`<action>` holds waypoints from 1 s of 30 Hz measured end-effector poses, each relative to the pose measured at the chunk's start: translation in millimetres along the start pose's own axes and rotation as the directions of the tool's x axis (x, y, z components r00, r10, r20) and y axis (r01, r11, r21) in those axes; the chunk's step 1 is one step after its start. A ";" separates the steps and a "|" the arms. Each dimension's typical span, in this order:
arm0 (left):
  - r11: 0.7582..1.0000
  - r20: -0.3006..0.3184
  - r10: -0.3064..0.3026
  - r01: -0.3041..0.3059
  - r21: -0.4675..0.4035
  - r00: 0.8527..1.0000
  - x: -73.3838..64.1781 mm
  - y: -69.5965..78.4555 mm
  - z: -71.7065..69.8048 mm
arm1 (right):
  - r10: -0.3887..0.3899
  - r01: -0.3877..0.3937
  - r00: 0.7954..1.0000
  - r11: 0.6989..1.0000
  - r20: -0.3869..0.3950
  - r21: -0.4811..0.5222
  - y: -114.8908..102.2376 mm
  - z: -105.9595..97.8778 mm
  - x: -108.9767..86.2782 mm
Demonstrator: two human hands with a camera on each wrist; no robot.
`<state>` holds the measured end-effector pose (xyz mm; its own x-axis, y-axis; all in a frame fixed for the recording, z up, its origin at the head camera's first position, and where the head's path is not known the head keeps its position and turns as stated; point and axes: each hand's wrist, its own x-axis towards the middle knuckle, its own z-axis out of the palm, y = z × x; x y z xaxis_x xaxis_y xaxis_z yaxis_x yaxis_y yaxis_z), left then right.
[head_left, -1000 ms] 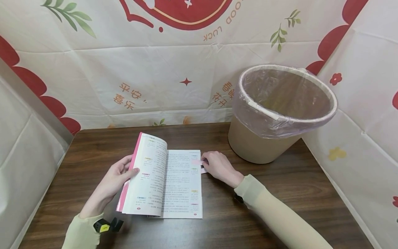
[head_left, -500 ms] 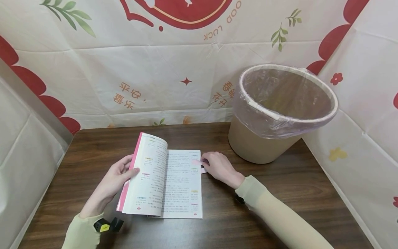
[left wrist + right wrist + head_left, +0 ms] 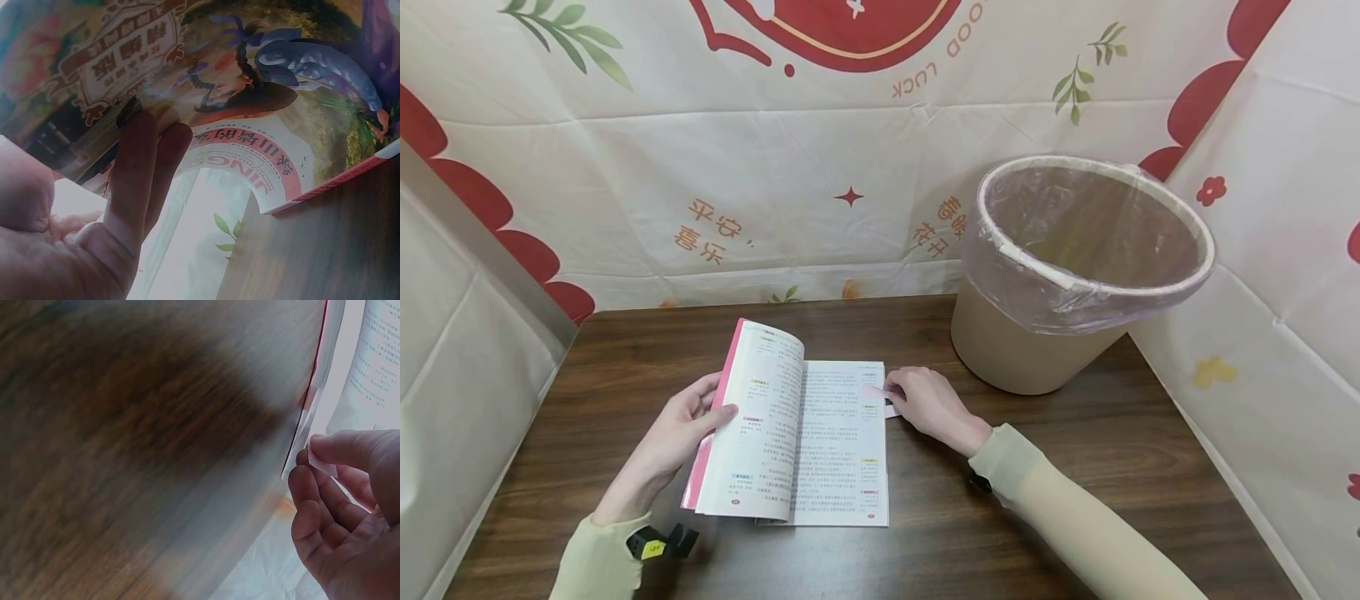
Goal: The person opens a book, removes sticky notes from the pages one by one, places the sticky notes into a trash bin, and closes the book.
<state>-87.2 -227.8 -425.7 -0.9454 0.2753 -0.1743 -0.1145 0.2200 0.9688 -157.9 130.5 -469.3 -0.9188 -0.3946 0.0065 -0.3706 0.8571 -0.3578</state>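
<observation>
An open book point(image 3: 841, 433) with printed pages lies with its right half on the table and its left half raised. My left hand point(image 3: 683, 421) grips the raised half, thumb on the page and fingers behind the pink-edged cover. Seen from the left wrist, the fingers point(image 3: 134, 169) press on the illustrated cover point(image 3: 275, 75). At the right page's outer edge, my right hand point(image 3: 928, 400) pinches a small pale strip of paper point(image 3: 322, 464) between thumb and curled fingers. A pinkish part of the strip overlaps the page in the head view, and a white corner shows below the fingers.
A beige waste bin point(image 3: 1018, 354) lined with a clear plastic bag point(image 3: 1037, 300) stands at the table's back right. Behind the dark wood table point(image 3: 917, 325) hangs a patterned white cloth point(image 3: 790, 167); more cloth runs along both sides.
</observation>
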 end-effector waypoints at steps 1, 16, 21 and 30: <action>1.000 0.001 0.000 0.000 0.000 1.000 0.0 0.1 0.0 | -0.001 0.001 1.000 1.000 0.000 -0.001 0.0 -0.1 -0.2; 1.000 -0.003 0.008 -0.008 0.014 1.000 0.0 0.0 0.8 | -0.056 0.056 0.998 0.998 -0.022 -0.019 1.1 -1.3 -3.7; 1.000 -0.004 0.010 -0.010 0.022 1.000 0.2 0.0 0.8 | -0.075 0.074 0.997 0.997 -0.025 -0.025 2.1 -0.9 -4.6; 1.000 0.000 0.014 -0.014 0.012 1.000 -0.5 0.4 0.7 | -0.094 0.093 0.995 0.995 -0.036 -0.029 1.0 -1.8 -6.5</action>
<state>-86.6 -227.3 -425.3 -0.9468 0.2785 -0.1611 -0.0978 0.2279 0.9688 -152.6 134.6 -468.0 -0.8842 -0.4612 0.0741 -0.4583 0.8258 -0.3288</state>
